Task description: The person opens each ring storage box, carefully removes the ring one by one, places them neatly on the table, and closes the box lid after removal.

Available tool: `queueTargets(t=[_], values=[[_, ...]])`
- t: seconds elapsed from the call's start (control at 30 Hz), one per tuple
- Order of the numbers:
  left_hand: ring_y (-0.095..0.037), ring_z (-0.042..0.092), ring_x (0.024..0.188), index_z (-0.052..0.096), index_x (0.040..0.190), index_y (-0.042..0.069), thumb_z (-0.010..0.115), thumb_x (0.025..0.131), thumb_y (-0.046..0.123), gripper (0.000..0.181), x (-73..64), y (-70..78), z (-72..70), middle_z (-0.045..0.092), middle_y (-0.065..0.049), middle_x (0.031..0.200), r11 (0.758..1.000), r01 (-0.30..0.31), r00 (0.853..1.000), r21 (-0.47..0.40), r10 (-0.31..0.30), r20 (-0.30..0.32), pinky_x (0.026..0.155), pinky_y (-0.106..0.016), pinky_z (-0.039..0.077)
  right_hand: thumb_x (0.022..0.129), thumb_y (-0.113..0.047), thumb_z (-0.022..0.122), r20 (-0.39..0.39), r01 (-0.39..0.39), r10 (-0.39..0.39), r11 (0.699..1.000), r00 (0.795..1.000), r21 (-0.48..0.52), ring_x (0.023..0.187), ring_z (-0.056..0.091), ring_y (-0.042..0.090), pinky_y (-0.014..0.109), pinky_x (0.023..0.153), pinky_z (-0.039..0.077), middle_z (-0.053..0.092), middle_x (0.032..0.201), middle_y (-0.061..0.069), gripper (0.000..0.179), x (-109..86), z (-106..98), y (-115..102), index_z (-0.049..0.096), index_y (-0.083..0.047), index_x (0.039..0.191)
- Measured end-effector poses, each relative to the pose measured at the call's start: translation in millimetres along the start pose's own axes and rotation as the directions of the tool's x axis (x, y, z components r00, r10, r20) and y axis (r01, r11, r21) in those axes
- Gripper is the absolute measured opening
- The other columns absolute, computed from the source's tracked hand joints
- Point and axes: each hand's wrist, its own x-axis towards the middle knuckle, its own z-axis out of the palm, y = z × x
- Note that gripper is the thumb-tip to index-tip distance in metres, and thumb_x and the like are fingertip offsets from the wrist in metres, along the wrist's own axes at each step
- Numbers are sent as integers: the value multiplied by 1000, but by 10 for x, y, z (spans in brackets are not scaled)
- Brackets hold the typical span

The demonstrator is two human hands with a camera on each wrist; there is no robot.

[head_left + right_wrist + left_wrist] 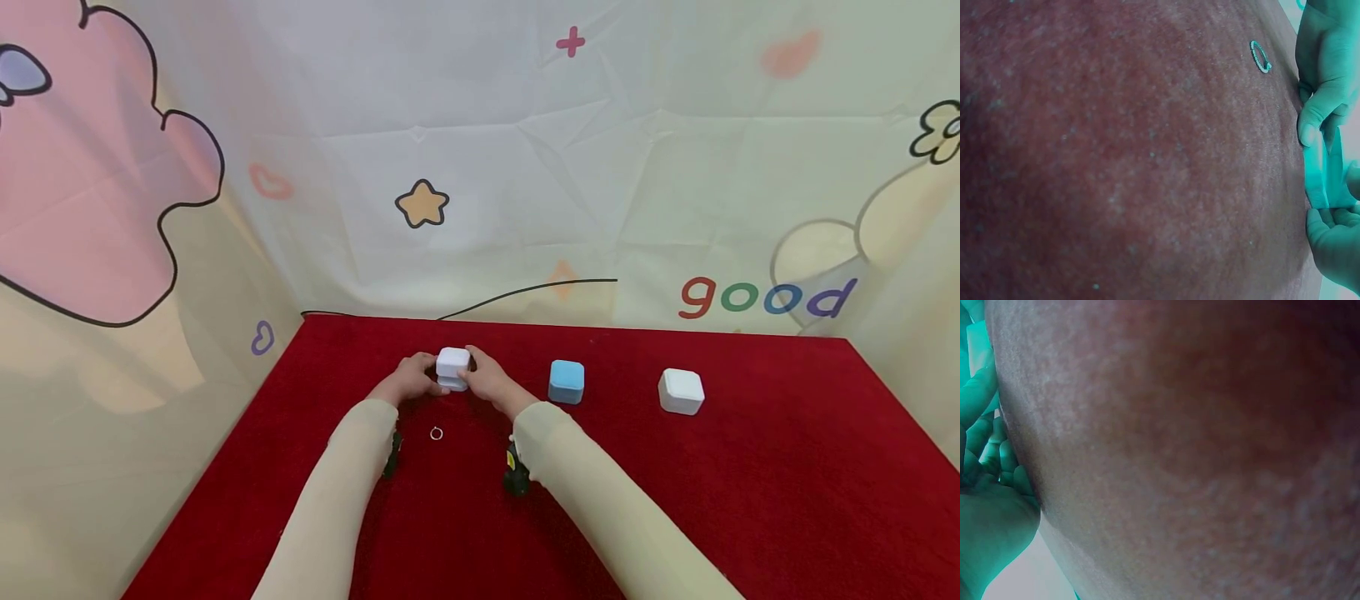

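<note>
From where I operate, the left hand [412,377] and right hand [491,379] flank a small white box [453,362], each grip grasping it toward the far edge of the red counter [780,442]. I see its two halves slightly parted; whether it touches the cloth, I cannot tell. A thin ring [437,439] lies nearer me. Rightward sit a light-blue box [566,382] and another white box [681,390].

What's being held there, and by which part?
The leftmost white box, by opposite sides: left hand with thumb low, right hand with thumb higher.
</note>
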Motion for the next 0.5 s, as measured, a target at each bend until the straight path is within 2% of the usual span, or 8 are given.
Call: queueTargets(t=[0.5], values=[[-41,34,146,46,152,0,73,93,13,67,-18,7,10,44,-23,156,1000,9,1000,-2,-9,-3,123,-54,33,105,-7,51,7,50,-49,995,999,-83,145,41,35,49,126,32,39,161,22,58,-17,12,25,30,0,158]])
